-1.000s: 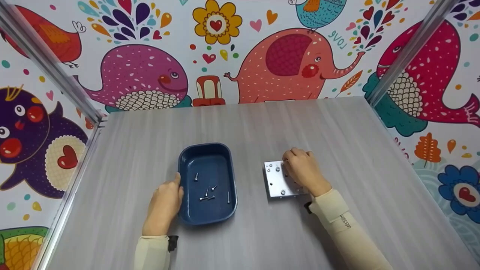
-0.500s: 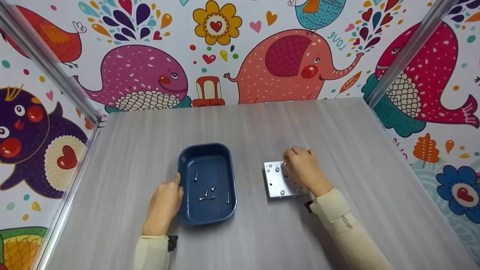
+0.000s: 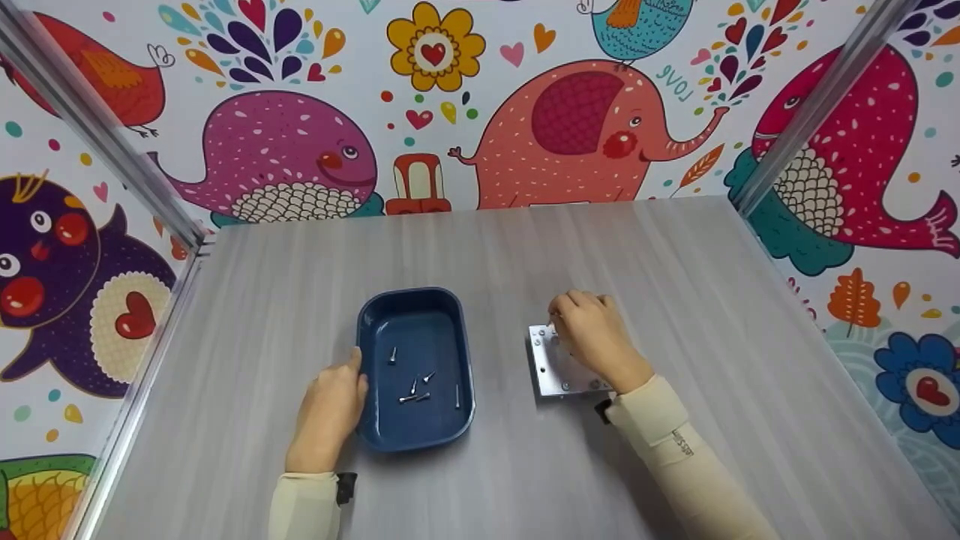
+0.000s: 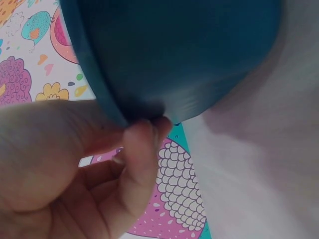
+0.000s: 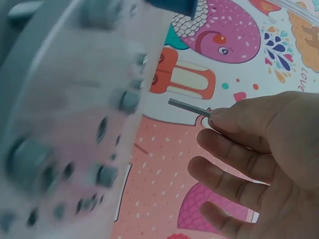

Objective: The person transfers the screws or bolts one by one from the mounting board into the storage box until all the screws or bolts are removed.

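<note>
My left hand (image 3: 328, 412) pinches the left rim of a dark blue tray (image 3: 416, 441); its thumb and fingertips on the wall show in the left wrist view. Several small metal screws (image 3: 393, 355) lie loose in the tray. To its right is a silver metal plate (image 3: 551, 379) with holes and screw heads in its face. Over the plate's far part, my right hand (image 3: 596, 334) holds a thin metal screw (image 5: 189, 107) between thumb and index finger, its shank pointing towards the plate and apart from it in the right wrist view. The screw's head is hidden by the fingertips.
The grey table (image 3: 495, 255) is bounded by walls printed with cartoon animals. Metal frame posts (image 3: 814, 105) stand at the back corners. A gap of bare table separates the tray from the plate.
My right hand has shifted left and slightly away over the plate, now covering screw heads and holes that showed before. The left hand and the tray stay in place.
</note>
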A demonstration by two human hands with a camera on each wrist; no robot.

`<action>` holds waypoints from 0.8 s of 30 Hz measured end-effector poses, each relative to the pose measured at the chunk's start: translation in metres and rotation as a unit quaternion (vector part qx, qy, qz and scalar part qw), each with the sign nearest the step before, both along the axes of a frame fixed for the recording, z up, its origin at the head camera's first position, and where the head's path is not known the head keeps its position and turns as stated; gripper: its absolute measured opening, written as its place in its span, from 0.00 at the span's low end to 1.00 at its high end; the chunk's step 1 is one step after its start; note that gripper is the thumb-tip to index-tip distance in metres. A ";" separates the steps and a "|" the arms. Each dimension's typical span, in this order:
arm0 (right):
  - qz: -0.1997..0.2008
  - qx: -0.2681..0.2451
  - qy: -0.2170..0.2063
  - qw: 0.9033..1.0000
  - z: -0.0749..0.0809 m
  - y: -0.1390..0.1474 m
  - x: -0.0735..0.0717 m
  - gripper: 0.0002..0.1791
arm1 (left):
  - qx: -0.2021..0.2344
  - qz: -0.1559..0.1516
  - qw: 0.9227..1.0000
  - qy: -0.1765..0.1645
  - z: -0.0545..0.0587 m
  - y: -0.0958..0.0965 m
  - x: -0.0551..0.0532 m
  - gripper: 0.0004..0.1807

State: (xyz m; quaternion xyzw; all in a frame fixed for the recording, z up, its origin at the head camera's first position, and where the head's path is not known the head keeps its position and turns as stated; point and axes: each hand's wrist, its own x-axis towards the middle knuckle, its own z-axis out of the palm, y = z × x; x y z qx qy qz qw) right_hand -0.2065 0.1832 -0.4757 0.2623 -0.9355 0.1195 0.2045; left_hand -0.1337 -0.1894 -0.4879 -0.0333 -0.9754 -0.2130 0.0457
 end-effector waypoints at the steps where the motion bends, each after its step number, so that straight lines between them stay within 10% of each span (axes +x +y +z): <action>1: 0.003 -0.001 0.004 1.000 0.001 -0.003 0.000 0.02 | 0.000 -0.002 1.000 0.004 0.000 0.000 0.000 0.24; 24: 0.067 -0.013 -0.014 0.998 0.039 -0.097 -0.012 0.02 | 0.002 -0.007 1.000 0.005 -0.001 -0.001 0.000 0.24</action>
